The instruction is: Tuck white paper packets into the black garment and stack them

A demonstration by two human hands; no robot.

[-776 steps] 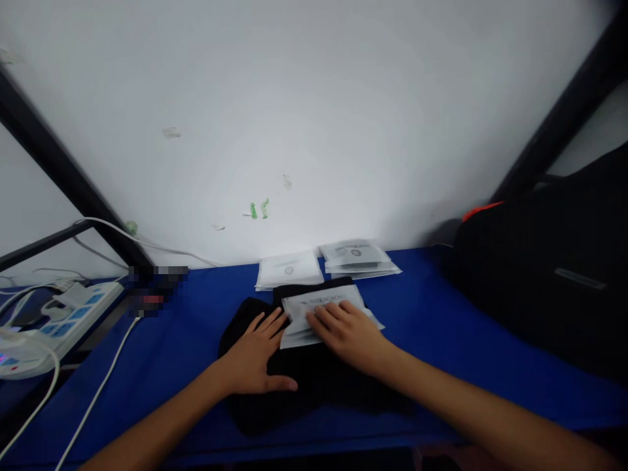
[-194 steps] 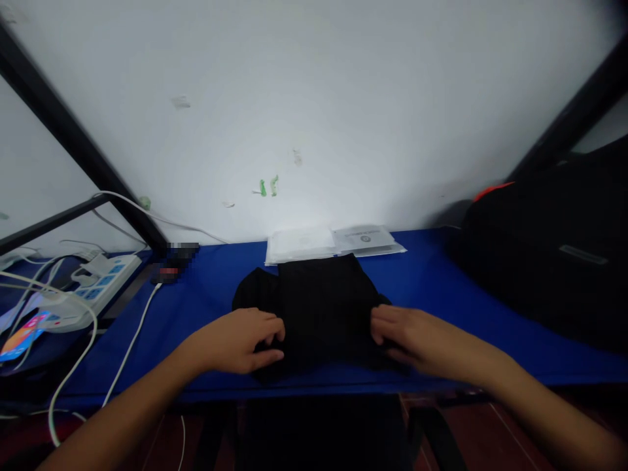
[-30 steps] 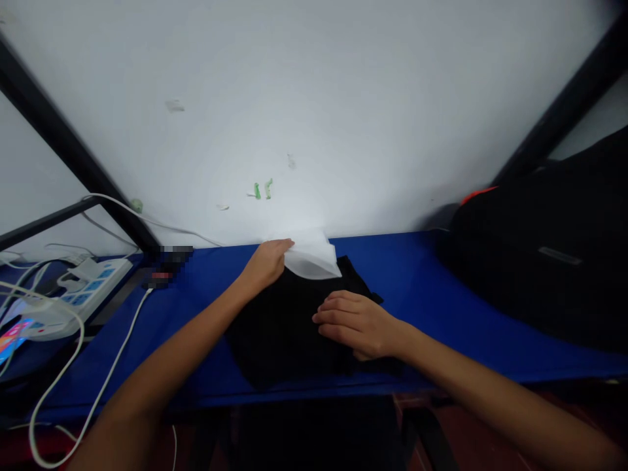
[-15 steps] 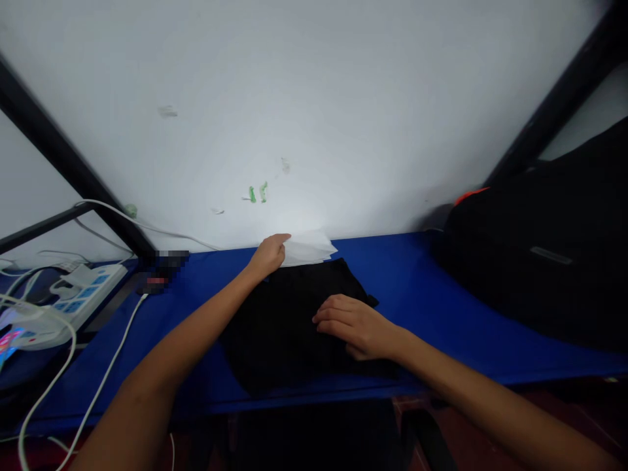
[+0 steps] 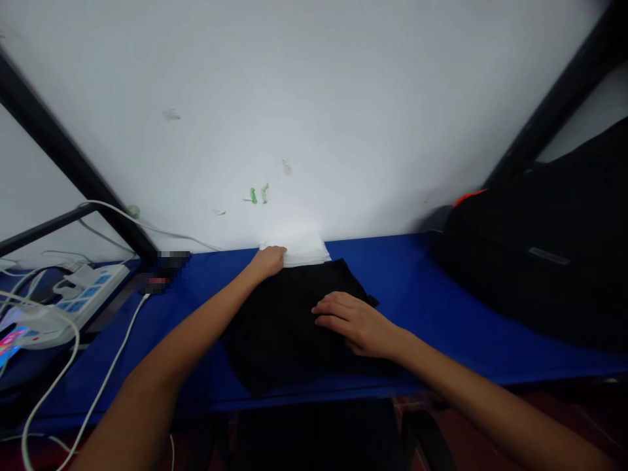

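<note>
A black cloth bag or folded cloth [image 5: 289, 327] lies flat on the blue table; its exact kind is too dark to make out. At its far edge is a small stack of white paper sheets [image 5: 305, 250], lying against the wall. My left hand [image 5: 269, 260] is closed at the near left side of the sheets, where they meet the black cloth, its fingertips partly hidden. Resting on the right part of the black cloth, my right hand [image 5: 354, 322] has its fingers stretched out and slightly bent, with nothing visible in them.
A big black bag [image 5: 534, 281] stands on the right of the blue table [image 5: 402, 281]. On the left are a white power strip [image 5: 91, 291], white cables [image 5: 110, 373], a lit screen [image 5: 10, 343] and a blurred-out dark object [image 5: 167, 271]. Black metal bars [image 5: 63, 144] slant along the wall.
My left index finger, earlier stretched over the sheets, has curled in. The sheets have shifted slightly left and lie more squarely. My right hand has stayed nearly still on the black cloth.
</note>
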